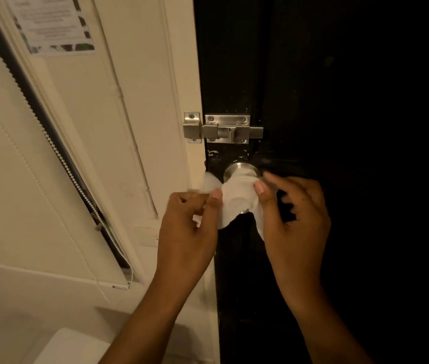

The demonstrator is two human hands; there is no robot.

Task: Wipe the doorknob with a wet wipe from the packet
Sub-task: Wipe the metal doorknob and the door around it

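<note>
both-handed, left hand (185, 227) and right hand (296, 214) grip tight on wet wipe (237, 199) over doorknob (239, 170)

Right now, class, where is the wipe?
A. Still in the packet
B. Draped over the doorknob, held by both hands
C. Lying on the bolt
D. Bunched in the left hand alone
B: the wipe covers the doorknob, pinched by the left hand and right hand.

The doorknob (240, 171) is boxed in: the left hand (187, 227) and right hand (296, 219) flank it, the wet wipe (237, 203) drapes its front, and the metal bolt (223, 128) sits close above; the dark door (352, 101) further right lies bare
</note>
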